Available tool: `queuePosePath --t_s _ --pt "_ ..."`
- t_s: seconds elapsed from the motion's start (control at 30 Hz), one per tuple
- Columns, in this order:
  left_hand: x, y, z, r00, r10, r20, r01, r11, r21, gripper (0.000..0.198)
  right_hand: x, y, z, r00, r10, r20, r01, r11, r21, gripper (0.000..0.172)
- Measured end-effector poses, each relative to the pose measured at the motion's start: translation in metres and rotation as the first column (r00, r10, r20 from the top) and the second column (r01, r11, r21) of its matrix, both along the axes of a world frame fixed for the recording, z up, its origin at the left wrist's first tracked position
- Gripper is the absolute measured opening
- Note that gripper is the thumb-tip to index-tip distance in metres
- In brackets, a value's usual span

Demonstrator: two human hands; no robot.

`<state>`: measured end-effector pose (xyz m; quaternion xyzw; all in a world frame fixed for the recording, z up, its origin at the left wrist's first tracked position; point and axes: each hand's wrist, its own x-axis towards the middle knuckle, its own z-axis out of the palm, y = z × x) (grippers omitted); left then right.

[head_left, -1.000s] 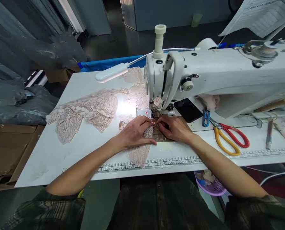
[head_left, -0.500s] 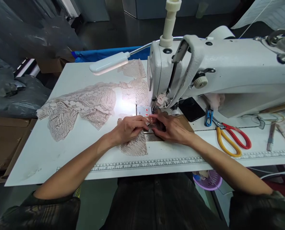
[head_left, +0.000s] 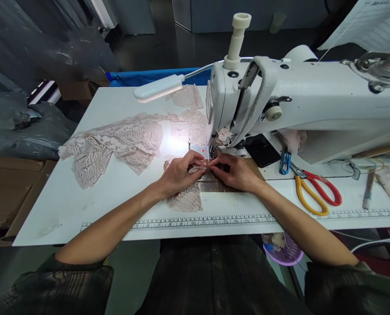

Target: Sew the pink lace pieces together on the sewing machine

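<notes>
Head view: a small lace piece (head_left: 185, 200) lies on the near part of the table, in front of the sewing machine's needle area, its upper edge bunched into a narrow fold between the hands.
Left hand (head_left: 179, 173): thumb and forefinger closed on the fold, the palm over the lace.
Right hand (head_left: 237, 173): thumb and forefinger pinching the fold's end, just beside the left fingertips.
Under the hands: a brown sheet (head_left: 214, 187) flat on the table, partly covered by the lace.
Needle plate (head_left: 196, 151): metal with a red mark, just beyond the fingers.
Sewing machine (head_left: 316, 94): white, a pale fabric flower (head_left: 224, 135) on its head.
Lamp (head_left: 158, 89): lit, left of the machine head.
Larger lace (head_left: 116, 146): spread across the table's left side.
Right of the hands: a dark flat object (head_left: 263, 151), blue snips (head_left: 284, 162), scissors (head_left: 315, 194) with red and yellow handles.
Table (head_left: 64, 214): white, a ruler scale (head_left: 182, 225) along its near edge.
Below: a purple basket (head_left: 291, 256).
</notes>
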<state>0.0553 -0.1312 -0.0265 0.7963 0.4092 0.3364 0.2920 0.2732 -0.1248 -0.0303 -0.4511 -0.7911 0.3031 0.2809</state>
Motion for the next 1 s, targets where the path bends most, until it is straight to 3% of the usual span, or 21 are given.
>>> queuePosePath --t_s 0.23,0.4,0.5,0.6,0.7,0.8,0.9,1.0 --pt "0.003 -0.001 -0.002 1.000 0.019 0.002 -0.019 1.000 -0.024 0.024 -0.012 -0.013 -0.002 1.000 -0.030 -0.005 0.030 0.989 0.145 0.013" --pt "0.005 -0.007 0.003 0.997 -0.047 0.065 0.056 0.988 -0.143 0.031 -0.010 -0.013 -0.007 0.963 -0.260 0.075 0.230 0.932 0.279 0.011" --pt "0.005 -0.007 0.005 0.990 -0.017 0.142 0.050 0.972 -0.229 0.034 -0.002 -0.009 0.000 0.973 -0.227 0.050 0.213 0.957 0.199 0.012" --pt "0.005 -0.005 0.003 0.977 0.027 0.210 0.042 0.948 -0.315 0.037 0.004 -0.008 0.010 0.998 -0.043 -0.050 0.044 0.999 0.009 0.013" --pt "0.004 -0.003 0.002 0.970 0.032 0.242 0.061 0.928 -0.369 0.038 0.005 -0.009 0.015 0.992 0.062 -0.109 -0.081 0.980 -0.179 0.024" --pt "0.004 -0.001 0.002 0.964 0.032 0.262 0.077 0.915 -0.396 0.040 0.002 -0.012 0.014 0.994 0.083 -0.076 -0.095 0.981 -0.170 0.032" --pt "0.003 0.000 0.002 0.959 0.032 0.281 0.092 0.905 -0.415 0.042 -0.002 -0.012 0.009 0.997 0.036 -0.064 -0.044 0.992 -0.122 0.022" --pt "0.003 0.000 0.002 0.958 0.016 0.287 0.108 0.905 -0.411 0.042 -0.002 -0.010 0.006 0.987 0.007 -0.162 -0.043 0.975 -0.220 0.022"
